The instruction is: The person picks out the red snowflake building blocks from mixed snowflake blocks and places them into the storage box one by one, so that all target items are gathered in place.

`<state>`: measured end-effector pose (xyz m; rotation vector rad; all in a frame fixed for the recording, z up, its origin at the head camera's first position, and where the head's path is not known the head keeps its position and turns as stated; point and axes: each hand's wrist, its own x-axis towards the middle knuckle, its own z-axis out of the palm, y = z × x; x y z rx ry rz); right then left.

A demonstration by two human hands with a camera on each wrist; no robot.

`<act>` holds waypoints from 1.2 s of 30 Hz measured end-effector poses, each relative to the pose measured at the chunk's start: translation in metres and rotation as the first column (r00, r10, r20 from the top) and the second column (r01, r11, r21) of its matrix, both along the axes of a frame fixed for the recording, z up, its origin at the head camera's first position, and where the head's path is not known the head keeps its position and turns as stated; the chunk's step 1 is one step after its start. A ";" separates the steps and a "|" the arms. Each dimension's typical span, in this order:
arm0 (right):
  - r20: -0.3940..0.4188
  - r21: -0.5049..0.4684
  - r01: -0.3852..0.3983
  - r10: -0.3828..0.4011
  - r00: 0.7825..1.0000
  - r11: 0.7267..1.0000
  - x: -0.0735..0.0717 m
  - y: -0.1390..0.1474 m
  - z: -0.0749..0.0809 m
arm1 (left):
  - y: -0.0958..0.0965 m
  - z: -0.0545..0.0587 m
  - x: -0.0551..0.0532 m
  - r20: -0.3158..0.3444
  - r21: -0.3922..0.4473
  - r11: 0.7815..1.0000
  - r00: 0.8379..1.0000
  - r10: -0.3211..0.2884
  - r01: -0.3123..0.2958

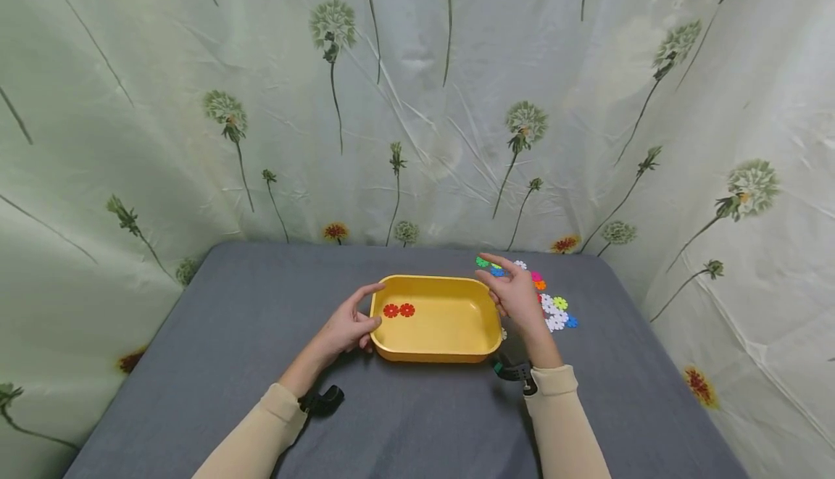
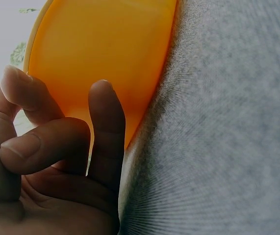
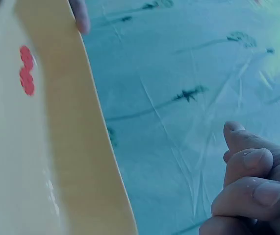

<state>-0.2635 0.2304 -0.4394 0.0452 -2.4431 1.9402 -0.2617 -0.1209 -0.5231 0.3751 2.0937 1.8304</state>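
A yellow plastic tub point(image 1: 435, 352) stands on the grey cloth, with two red snowflake discs point(image 1: 399, 310) lying side by side near its left end. My left hand point(image 1: 349, 325) grips that end, index finger along the far corner and thumb over the rim; the left wrist view shows other fingers point(image 2: 108, 127) against the outer wall. By the tub's right end is my right hand point(image 1: 518, 298), thumb and index finger spread apart with nothing between them. In the right wrist view that hand point(image 3: 252, 181) appears apart from the tub wall point(image 3: 88, 137), its other fingers loosely bent.
Several loose snowflake discs in white point(image 1: 557, 317), blue point(image 1: 572, 322), yellow point(image 1: 560, 303), green point(image 1: 482, 261) and other colours lie right of and behind the tub, partly hidden by my right hand. A flower-printed curtain point(image 1: 417, 117) hangs behind the grey table point(image 1: 274, 305).
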 end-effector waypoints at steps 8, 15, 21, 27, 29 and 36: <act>-0.003 -0.056 0.163 -0.163 0.987 0.985 -0.006 0.038 -0.012 | 0.000 0.000 -0.001 0.001 -0.002 1.000 1.000 0.003 -0.003; 0.036 -0.077 0.310 -0.308 0.951 0.948 -0.010 0.072 -0.029 | 0.000 0.001 -0.001 -0.001 -0.006 1.000 1.000 -0.001 0.001; 0.096 -0.110 0.364 -0.354 0.930 0.925 -0.010 0.093 -0.047 | -0.001 0.001 0.000 -0.004 0.000 1.000 1.000 0.000 0.000; 0.144 -0.054 0.388 -0.378 0.915 0.920 -0.011 0.102 -0.060 | -0.001 0.001 0.000 -0.007 0.016 1.000 1.000 -0.011 0.011; 0.147 -0.018 0.400 -0.393 0.908 0.916 -0.011 0.103 -0.064 | -0.001 0.001 0.000 -0.007 0.018 1.000 1.000 -0.014 0.014; 0.180 0.081 0.390 -0.398 0.900 0.917 -0.013 0.107 -0.077 | 0.000 0.000 -0.001 0.002 0.003 1.000 1.000 -0.010 0.010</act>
